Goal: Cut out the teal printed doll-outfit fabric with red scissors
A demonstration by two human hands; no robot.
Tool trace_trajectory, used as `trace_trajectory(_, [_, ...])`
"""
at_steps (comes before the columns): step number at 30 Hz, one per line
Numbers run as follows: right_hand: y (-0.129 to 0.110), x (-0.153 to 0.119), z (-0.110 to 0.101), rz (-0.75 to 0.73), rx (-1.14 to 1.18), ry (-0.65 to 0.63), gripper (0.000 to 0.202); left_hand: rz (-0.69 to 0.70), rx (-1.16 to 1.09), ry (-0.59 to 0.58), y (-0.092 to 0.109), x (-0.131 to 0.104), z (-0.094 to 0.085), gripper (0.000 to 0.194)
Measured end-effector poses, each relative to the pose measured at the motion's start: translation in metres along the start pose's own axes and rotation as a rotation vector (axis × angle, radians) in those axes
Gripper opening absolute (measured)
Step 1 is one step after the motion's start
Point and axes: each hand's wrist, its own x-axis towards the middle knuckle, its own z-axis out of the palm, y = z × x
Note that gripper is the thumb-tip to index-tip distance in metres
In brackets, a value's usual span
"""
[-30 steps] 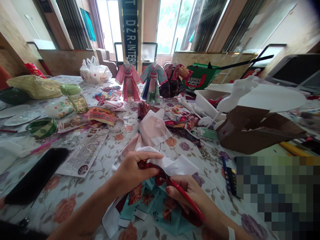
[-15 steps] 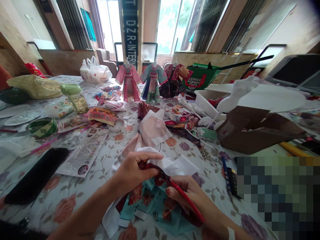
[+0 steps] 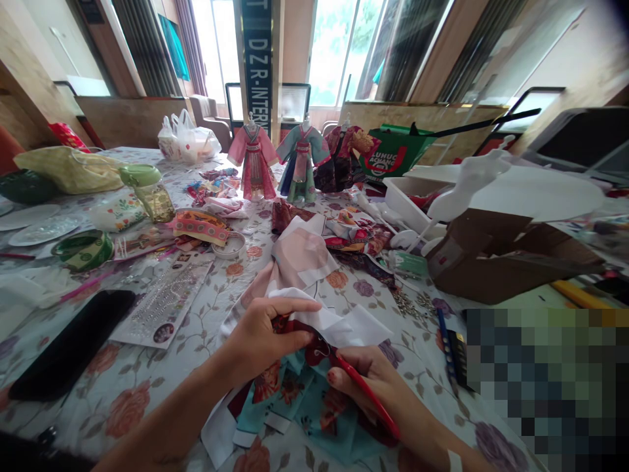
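Near the front of the table my left hand pinches dark red fabric together with white cloth between thumb and fingers. My right hand is closed around red-handled scissors, whose front end is at the edge of the dark red fabric, close to my left thumb. The blades are mostly hidden by fabric and fingers. A thin pale curl, perhaps thread, shows on the dark red piece. Below both hands lies turquoise patterned fabric, and pale pink cloth is spread just beyond them.
Three small dressed mannequins stand at the back. To the right are a brown cardboard box, a bare white mannequin and blue pens or tools. A black phone-like slab and a bead sheet lie left.
My right hand and the scissors have shifted very slightly to the right. My left hand keeps its pinch on the fabric, and the table's other things look the same.
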Motion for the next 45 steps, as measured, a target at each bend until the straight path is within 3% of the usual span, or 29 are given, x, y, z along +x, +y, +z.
trace_trajectory(15, [0.003,-0.001,-0.004,-0.005,-0.054,0.009,0.044,0.023,-0.096,0.007,-0.005,0.003,-0.002,0.028])
trace_trajectory(24, [0.002,0.0,-0.007,-0.061,-0.209,0.025,0.048,-0.044,-0.101,-0.022,-0.003,0.002,-0.003,0.034])
trace_trajectory(27, [0.002,-0.002,-0.005,-0.02,-0.155,0.027,0.046,-0.04,-0.133,-0.048,-0.003,0.001,-0.002,0.034])
trace_trajectory(32, [0.009,0.0,-0.01,-0.034,-0.065,-0.091,0.044,-0.078,-0.227,-0.078,-0.003,0.001,-0.002,0.035])
trace_trajectory(45, [0.008,0.001,-0.009,-0.037,-0.004,-0.106,0.041,-0.106,-0.274,-0.082,-0.003,0.001,-0.002,0.037])
